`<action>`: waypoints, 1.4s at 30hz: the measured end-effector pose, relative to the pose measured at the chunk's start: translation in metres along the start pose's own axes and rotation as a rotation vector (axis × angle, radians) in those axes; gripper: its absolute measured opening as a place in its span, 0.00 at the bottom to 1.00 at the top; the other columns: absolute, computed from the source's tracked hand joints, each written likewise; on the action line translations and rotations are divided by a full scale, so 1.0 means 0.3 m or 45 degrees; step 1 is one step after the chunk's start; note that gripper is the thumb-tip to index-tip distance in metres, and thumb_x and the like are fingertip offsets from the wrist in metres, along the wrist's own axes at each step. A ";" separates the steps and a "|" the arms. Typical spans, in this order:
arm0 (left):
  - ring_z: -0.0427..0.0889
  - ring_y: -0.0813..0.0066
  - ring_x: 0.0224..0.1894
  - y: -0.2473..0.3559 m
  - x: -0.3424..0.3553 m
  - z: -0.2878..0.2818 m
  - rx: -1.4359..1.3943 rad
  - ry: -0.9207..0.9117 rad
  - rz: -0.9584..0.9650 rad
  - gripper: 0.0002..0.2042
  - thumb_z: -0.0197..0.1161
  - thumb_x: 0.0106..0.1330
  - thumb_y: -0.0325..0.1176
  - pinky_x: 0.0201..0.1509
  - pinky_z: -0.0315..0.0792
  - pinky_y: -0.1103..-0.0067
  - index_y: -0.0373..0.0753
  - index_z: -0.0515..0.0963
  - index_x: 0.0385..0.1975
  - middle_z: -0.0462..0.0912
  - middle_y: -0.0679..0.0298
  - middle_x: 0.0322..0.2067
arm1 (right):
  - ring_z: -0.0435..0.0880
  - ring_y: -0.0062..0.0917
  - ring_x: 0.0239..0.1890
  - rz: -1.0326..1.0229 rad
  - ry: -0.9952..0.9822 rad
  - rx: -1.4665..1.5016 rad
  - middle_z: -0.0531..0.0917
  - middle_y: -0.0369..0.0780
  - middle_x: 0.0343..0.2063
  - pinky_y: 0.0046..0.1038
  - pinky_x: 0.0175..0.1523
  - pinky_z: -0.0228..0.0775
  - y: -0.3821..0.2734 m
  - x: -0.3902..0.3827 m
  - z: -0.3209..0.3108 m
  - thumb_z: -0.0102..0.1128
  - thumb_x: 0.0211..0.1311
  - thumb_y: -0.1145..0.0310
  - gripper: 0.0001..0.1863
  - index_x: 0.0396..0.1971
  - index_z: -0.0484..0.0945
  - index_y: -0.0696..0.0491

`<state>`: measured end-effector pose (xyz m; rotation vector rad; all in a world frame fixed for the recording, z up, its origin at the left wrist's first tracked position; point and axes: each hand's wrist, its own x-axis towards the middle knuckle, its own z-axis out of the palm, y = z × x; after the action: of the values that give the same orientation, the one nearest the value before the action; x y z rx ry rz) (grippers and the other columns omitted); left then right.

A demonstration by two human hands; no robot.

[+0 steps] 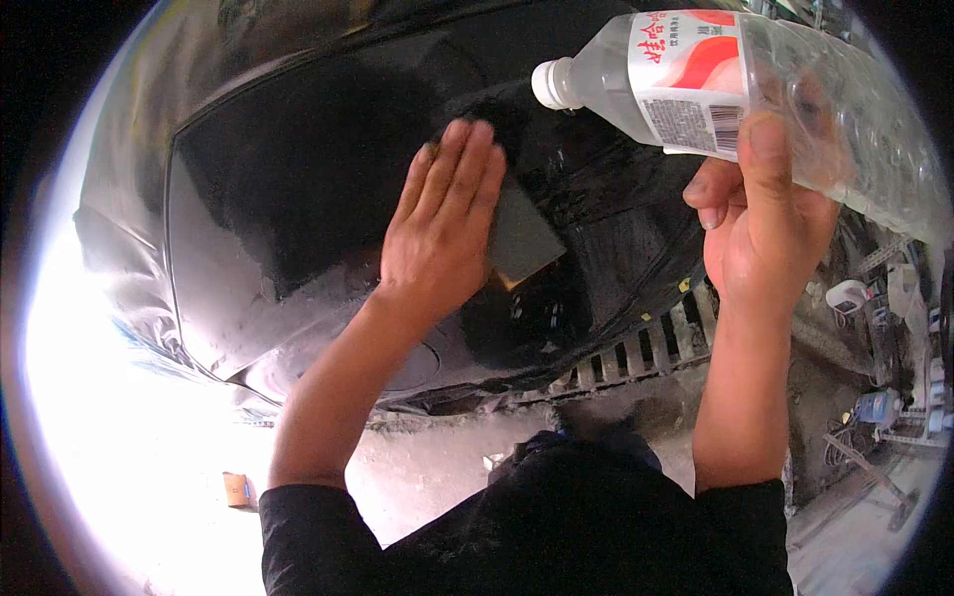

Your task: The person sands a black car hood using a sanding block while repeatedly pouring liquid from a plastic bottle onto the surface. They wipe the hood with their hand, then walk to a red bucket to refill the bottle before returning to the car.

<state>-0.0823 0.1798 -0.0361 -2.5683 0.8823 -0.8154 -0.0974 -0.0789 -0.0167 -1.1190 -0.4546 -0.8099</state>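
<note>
My left hand (pixel 437 214) lies flat on a glossy black car body panel (pixel 258 169), fingers straight and side by side. Whether anything is under its fingertips I cannot tell. A paler squarish patch (pixel 527 228) shows on the panel just right of it; I cannot tell if it is a sheet or a reflection. My right hand (pixel 755 219) is closed round a large clear plastic bottle (pixel 815 109) with a white cap and a red-and-white label. The bottle is tilted almost level above the panel's right part, cap toward the left.
A slatted rack (pixel 636 348) is below the panel. At the right are metal framing (pixel 894 437), cables, a blue container (pixel 874 405) and a white container (pixel 847 296). A small orange box (pixel 237 489) lies on the floor at lower left, in bright glare.
</note>
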 end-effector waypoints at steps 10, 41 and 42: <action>0.50 0.63 0.76 -0.009 -0.025 -0.013 -0.028 -0.005 0.031 0.33 0.63 0.58 0.29 0.78 0.43 0.65 0.38 0.64 0.67 0.57 0.56 0.71 | 0.76 0.16 0.16 0.044 0.014 -0.027 0.83 0.43 0.32 0.15 0.16 0.57 -0.001 0.016 0.009 0.60 0.68 0.60 0.24 0.55 0.69 0.62; 0.45 0.69 0.77 -0.041 0.131 -0.071 0.019 -0.265 0.380 0.34 0.60 0.62 0.31 0.79 0.39 0.68 0.44 0.59 0.71 0.51 0.62 0.74 | 0.76 0.28 0.56 0.678 0.685 0.778 0.75 0.38 0.59 0.27 0.41 0.74 0.167 -0.391 -0.478 0.53 0.68 0.48 0.26 0.62 0.69 0.44; 0.45 0.69 0.77 -0.055 0.124 -0.078 0.010 -0.280 0.380 0.34 0.60 0.63 0.32 0.79 0.39 0.68 0.43 0.59 0.71 0.52 0.62 0.74 | 0.76 0.29 0.58 0.726 0.757 0.754 0.75 0.38 0.60 0.31 0.47 0.74 0.192 -0.459 -0.545 0.52 0.68 0.48 0.26 0.62 0.69 0.45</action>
<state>-0.0645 0.1665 0.0053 -2.3797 1.1487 -0.4403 -0.1525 -0.1704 -0.2107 -0.3782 0.1331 -0.4184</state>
